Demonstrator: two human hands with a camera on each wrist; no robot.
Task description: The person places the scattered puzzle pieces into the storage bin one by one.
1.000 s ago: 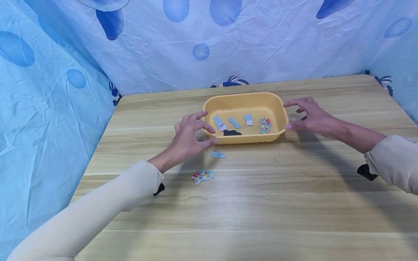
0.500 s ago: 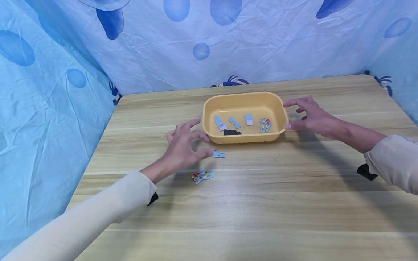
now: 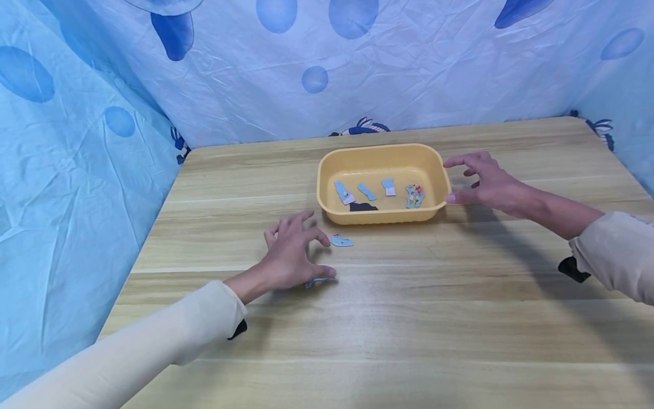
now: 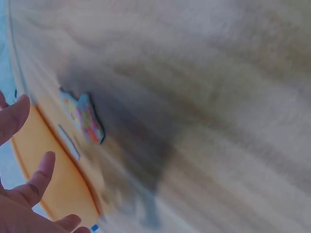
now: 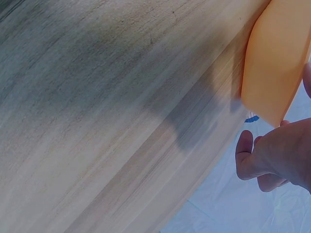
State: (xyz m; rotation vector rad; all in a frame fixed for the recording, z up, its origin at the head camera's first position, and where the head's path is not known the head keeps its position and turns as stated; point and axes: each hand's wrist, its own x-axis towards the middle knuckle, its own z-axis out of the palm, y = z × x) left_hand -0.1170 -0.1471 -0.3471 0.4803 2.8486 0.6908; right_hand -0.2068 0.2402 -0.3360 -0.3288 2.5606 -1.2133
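My left hand (image 3: 291,253) hovers over the table with fingers spread and thumb apart, holding nothing. Beneath its thumb, partly hidden in the head view, lies a colourful puzzle piece (image 4: 83,117) with a light blue edge. A small light blue puzzle piece (image 3: 342,241) lies just beyond the index fingertip. At the right end of a yellow-orange plastic tray (image 3: 383,216), my right hand (image 3: 487,184) has index fingertip and thumb tip at the rim, spread apart. Inside the tray are several puzzle pieces, among them a colourful one (image 3: 415,196) and a black one (image 3: 363,207).
The wooden table (image 3: 409,318) runs back to a blue-and-white fabric curtain (image 3: 286,85) with bubble prints. More curtain (image 3: 66,187) hangs along the left side. Both forearms wear light sleeves (image 3: 168,329).
My left hand has left the tray's left end and come down toward the near side, over the colourful piece on the table. The right hand has stayed at the tray's right rim.
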